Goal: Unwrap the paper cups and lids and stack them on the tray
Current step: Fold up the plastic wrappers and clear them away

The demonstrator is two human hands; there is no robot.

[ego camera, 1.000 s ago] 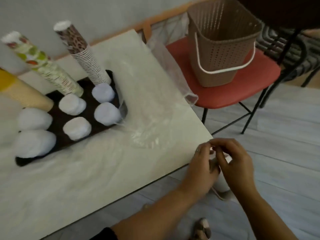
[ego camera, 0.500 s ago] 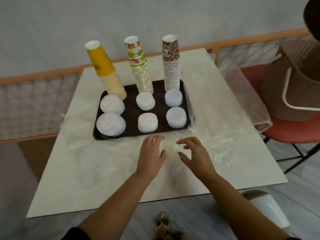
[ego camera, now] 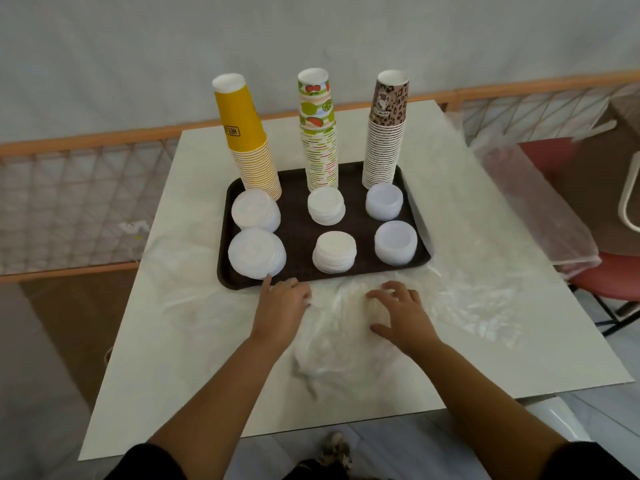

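paper cups stand in three tall upside-down stacks along the far edge of a dark brown tray [ego camera: 298, 233] in the middle of the frame: a yellow stack [ego camera: 251, 147] at the left, a fruit-patterned stack [ego camera: 318, 133] in the middle and a leopard-print stack [ego camera: 386, 133] at the right. six piles of white lids [ego camera: 334, 252] sit in two rows on the nearer part of the tray, one pair in front of each cup stack. the tray rests on a pale table [ego camera: 450, 202] strewn with clear plastic wrapping [ego camera: 339, 327], which lies crumpled just below the tray and spreads toward the right edge of the frame. the left hand [ego camera: 282, 308] lies on the wrapping at the tray's near rim with its fingers curled under; whether it grips the plastic i cannot tell. the right hand [ego camera: 398, 311] rests just beside it, lower centre right, fingers spread and bent down onto the plastic, apart from the left hand. at the right edge, a red chair seat [ego camera: 609, 280] shows under more plastic.
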